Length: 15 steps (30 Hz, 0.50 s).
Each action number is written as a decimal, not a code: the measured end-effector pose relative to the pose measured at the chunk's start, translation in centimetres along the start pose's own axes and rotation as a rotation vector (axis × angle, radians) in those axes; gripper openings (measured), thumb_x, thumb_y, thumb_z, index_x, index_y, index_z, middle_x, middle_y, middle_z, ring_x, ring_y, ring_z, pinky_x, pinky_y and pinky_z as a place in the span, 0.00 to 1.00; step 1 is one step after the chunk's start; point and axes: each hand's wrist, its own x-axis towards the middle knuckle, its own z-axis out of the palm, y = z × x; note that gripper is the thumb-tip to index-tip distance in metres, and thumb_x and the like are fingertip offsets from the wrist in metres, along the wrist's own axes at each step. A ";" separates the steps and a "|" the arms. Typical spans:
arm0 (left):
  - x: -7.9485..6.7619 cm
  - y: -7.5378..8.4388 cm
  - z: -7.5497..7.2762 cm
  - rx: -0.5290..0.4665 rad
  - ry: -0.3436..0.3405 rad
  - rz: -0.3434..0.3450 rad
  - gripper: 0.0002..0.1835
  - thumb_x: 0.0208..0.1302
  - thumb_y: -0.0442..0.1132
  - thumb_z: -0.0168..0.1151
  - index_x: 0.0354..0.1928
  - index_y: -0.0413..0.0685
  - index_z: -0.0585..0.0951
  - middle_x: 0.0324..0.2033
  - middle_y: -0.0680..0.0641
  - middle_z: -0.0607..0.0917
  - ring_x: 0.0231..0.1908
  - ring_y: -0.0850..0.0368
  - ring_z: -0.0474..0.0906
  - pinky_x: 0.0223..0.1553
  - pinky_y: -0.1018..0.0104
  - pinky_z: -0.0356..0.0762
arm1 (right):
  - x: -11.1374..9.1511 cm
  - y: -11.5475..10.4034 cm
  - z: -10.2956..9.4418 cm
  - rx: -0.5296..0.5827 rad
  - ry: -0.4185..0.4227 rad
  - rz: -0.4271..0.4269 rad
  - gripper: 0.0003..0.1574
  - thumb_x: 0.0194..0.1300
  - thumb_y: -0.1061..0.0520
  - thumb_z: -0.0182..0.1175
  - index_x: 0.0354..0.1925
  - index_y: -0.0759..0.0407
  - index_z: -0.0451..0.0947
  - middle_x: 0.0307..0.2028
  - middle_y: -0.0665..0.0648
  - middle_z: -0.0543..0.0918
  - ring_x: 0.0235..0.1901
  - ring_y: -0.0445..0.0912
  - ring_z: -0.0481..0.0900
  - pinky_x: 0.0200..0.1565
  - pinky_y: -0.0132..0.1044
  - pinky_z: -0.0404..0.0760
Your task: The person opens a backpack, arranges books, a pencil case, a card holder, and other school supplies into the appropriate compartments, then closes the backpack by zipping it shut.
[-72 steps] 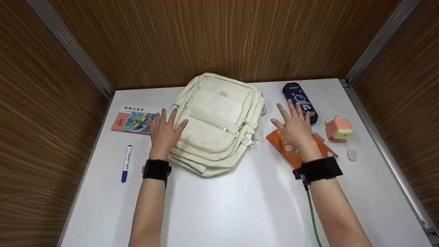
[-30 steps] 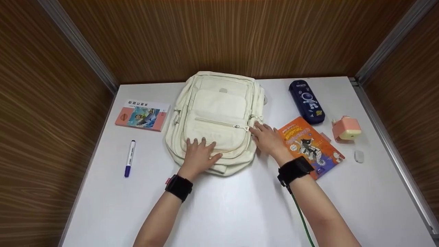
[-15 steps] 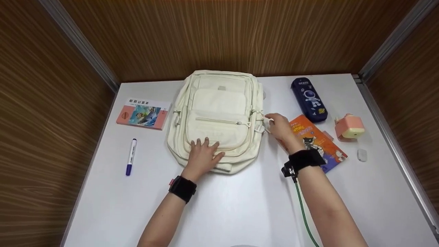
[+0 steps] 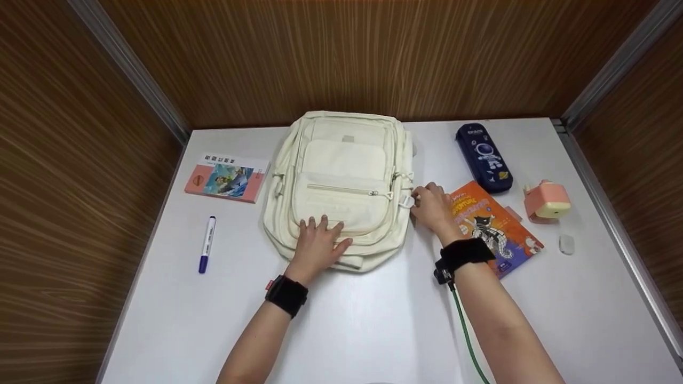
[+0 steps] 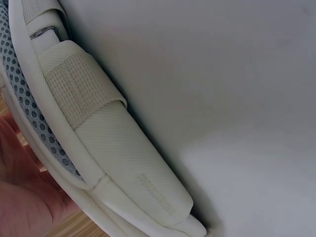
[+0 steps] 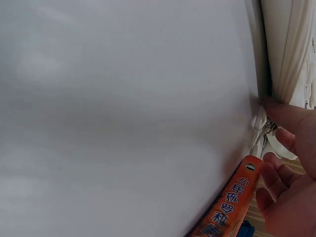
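A cream backpack (image 4: 341,170) lies flat on the white table, its front face up. My left hand (image 4: 316,246) rests on its lower front with fingers spread; the left wrist view shows the palm (image 5: 24,182) beside the bag's bottom edge and grey mesh (image 5: 29,98). My right hand (image 4: 431,209) is at the bag's right side, fingers curled. It appears to pinch a zipper pull (image 6: 261,118) between thumb and index finger, though the fingers partly hide it. A white tag (image 4: 406,201) hangs beside those fingers. The orange book (image 4: 488,229) lies just under and behind the right wrist.
At the left lie a pink-and-white book (image 4: 227,178) and a blue-capped marker (image 4: 207,244). To the right are a navy astronaut pencil case (image 4: 484,157), a pink-and-yellow pencil sharpener (image 4: 547,201) and a small white eraser (image 4: 566,244). A green cable (image 4: 465,325) trails from the right wrist.
Both hands have come inward to the backpack, which has turned straighter. The left hand settled on its lower front. The right hand drew a pull outward, then moved slightly back toward the bag's side.
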 end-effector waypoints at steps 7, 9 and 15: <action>-0.2 -0.2 0.2 -0.013 0.012 0.006 0.30 0.69 0.66 0.48 0.61 0.55 0.80 0.57 0.31 0.77 0.55 0.25 0.72 0.57 0.32 0.63 | 0.2 -0.4 0.4 -0.025 0.000 -0.002 0.13 0.61 0.61 0.61 0.44 0.66 0.83 0.42 0.67 0.78 0.46 0.62 0.73 0.47 0.57 0.67; -0.1 -0.2 0.2 -0.007 0.004 0.002 0.31 0.69 0.67 0.48 0.61 0.56 0.80 0.58 0.32 0.77 0.56 0.26 0.72 0.57 0.35 0.65 | 0.2 -0.5 0.2 -0.028 0.014 0.003 0.10 0.62 0.62 0.60 0.40 0.67 0.82 0.40 0.66 0.80 0.43 0.63 0.76 0.47 0.57 0.69; 0.0 0.0 0.2 0.011 -0.003 -0.006 0.30 0.69 0.66 0.49 0.60 0.56 0.81 0.57 0.30 0.77 0.54 0.25 0.73 0.55 0.35 0.68 | -0.4 -0.7 -0.4 0.040 0.016 0.105 0.06 0.62 0.62 0.59 0.37 0.64 0.80 0.36 0.66 0.84 0.35 0.61 0.81 0.36 0.53 0.76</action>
